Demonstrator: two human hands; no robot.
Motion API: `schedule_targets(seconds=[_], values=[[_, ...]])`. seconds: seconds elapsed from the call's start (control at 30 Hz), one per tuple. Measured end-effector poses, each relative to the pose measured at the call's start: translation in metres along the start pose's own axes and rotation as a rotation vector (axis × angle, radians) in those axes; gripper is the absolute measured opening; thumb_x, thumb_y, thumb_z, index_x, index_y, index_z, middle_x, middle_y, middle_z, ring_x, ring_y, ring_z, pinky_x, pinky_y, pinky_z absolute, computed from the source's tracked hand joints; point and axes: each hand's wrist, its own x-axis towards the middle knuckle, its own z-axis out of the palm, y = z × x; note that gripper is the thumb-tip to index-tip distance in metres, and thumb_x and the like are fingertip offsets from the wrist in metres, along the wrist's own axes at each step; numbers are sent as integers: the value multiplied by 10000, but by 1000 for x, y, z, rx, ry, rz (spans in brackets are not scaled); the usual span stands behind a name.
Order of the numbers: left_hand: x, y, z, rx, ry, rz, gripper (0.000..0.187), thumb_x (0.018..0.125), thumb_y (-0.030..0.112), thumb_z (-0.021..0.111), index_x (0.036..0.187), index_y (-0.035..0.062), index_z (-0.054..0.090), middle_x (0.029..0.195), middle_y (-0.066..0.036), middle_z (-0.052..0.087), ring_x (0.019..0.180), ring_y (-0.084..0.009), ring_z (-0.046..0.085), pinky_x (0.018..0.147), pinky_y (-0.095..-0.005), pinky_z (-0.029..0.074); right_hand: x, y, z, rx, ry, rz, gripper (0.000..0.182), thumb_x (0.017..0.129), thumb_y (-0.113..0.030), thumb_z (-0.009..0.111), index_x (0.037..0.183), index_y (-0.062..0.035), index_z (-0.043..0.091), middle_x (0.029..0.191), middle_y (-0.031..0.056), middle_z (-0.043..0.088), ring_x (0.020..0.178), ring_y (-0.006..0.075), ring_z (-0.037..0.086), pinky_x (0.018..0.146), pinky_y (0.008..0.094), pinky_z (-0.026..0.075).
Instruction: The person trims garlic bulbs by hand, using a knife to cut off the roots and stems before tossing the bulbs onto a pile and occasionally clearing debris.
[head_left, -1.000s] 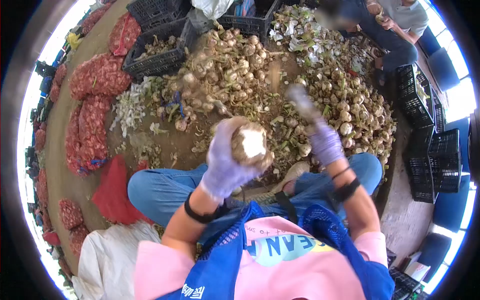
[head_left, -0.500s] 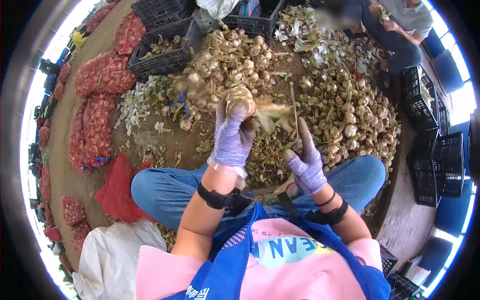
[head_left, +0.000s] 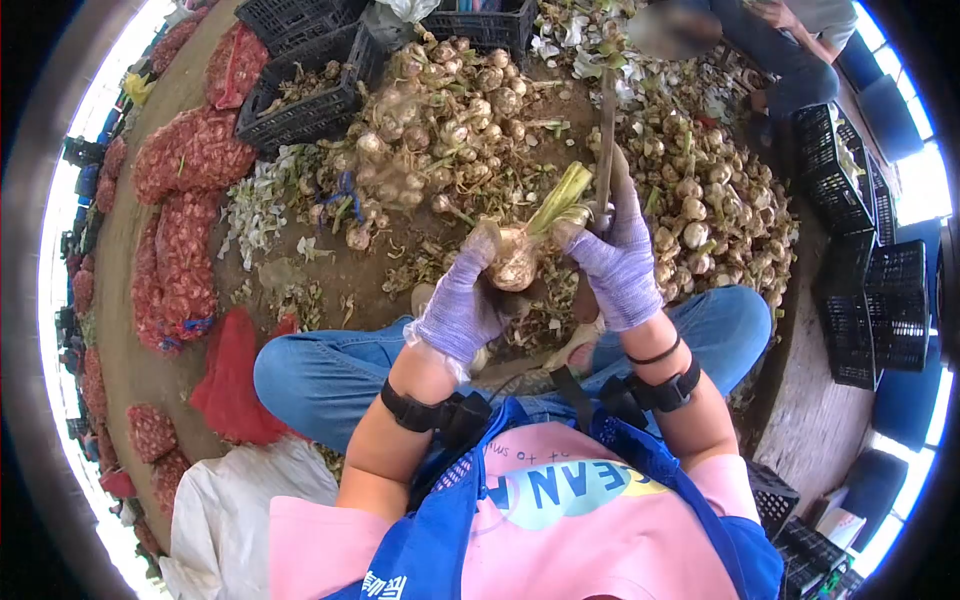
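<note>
A garlic bulb [head_left: 513,266] with a pale green stalk pointing up and right is held in front of my crossed legs. My left hand [head_left: 462,300], in a purple-white glove, grips the bulb from its left side. In my gloved right hand [head_left: 615,255] is a knife [head_left: 606,135], its narrow blade upright; the thumb of that hand touches peeled leaf at the stalk's base. Beyond my hands lies a heap of garlic [head_left: 440,120] with stalks and roots, and a second heap of garlic [head_left: 700,220] lies to the right.
Black crates [head_left: 300,110] stand at the back left, others [head_left: 895,310] at the right. Red net sacks [head_left: 190,250] line the left side. A white sack [head_left: 240,500] lies by my left knee. Another person [head_left: 790,50] sits at the upper right, holding something. Leaf scraps [head_left: 265,205] litter the ground.
The bulb has moved down and right, and its stalk now points up. My right hand has risen with the knife, and its thumb has come to the stalk's base.
</note>
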Motion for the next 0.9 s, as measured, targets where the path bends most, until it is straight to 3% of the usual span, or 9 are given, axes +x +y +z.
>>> schedule_targets(seconds=[0.2, 0.3, 0.33, 0.4, 0.47, 0.53, 0.67, 0.8, 0.9], values=[[10, 2, -14, -233, -38, -18, 619, 856, 577, 586, 1102, 10, 565, 875, -159, 657, 631, -256, 680, 436, -244, 580, 15, -4, -13, -95, 12, -25, 855, 826, 44, 651, 1519, -132, 183, 948, -4, 592, 842, 83, 582, 733, 224, 492], [13, 12, -21, -356, 50, 112, 619, 869, 582, 563, 1069, -4, 570, 854, -173, 656, 622, -266, 676, 439, -260, 594, 14, -7, -31, -179, 29, -139, 762, 862, 52, 568, 1513, -136, 220, 960, 0, 580, 754, 61, 502, 721, 213, 469], [11, 15, -20, -383, 148, 134, 620, 863, 590, 567, 1056, 1, 575, 846, -175, 654, 617, -269, 674, 424, -261, 585, 7, -6, -39, -409, -38, -183, 735, 867, 43, 547, 1509, -118, 228, 1022, 22, 609, 712, 53, 442, 716, 210, 460], [4, 23, -12, -377, 160, 110, 580, 871, 593, 553, 1044, 40, 576, 829, -130, 649, 605, -239, 665, 407, -231, 561, -4, 1, -41, -481, -306, -403, 635, 871, -23, 588, 1455, -67, 343, 1119, 102, 634, 763, 135, 577, 716, 293, 494], [5, 23, -17, -339, 93, 74, 585, 872, 613, 535, 1090, 71, 568, 903, -107, 653, 694, -221, 674, 409, -210, 543, -11, 0, -41, -801, -511, -546, 578, 877, -105, 623, 1411, -51, 407, 1059, 163, 645, 793, 257, 647, 705, 353, 511], [8, 12, -19, -379, 115, 83, 603, 870, 603, 546, 1150, 69, 544, 1003, -115, 638, 819, -231, 666, 524, -261, 583, -13, -6, -31, -891, -669, -469, 577, 879, -226, 641, 1391, -62, 430, 931, 199, 638, 781, 379, 642, 684, 383, 519], [12, -17, -40, -179, -4, 127, 666, 851, 563, 604, 1267, 59, 473, 1209, -122, 567, 1091, -290, 588, 920, -434, 528, -5, -7, -18, -940, -709, -496, 576, 884, -267, 619, 1406, -118, 427, 939, 189, 640, 762, 384, 638, 681, 410, 519], [10, -26, -41, -17, -89, 275, 657, 850, 563, 605, 1233, 42, 491, 1154, -145, 588, 1011, -271, 630, 865, -415, 560, 0, -6, -13, -898, -707, -566, 599, 872, -271, 628, 1417, -143, 414, 886, 159, 634, 719, 367, 631, 643, 411, 512], [-4, -9, -32, -101, -24, 147, 614, 858, 595, 563, 1152, 56, 543, 984, -122, 640, 762, -210, 664, 643, -321, 589, -1, -8, -21, -1032, -730, -503, 613, 865, -259, 635, 1424, -163, 404, 835, 138, 618, 685, 355, 621, 608, 410, 503]])
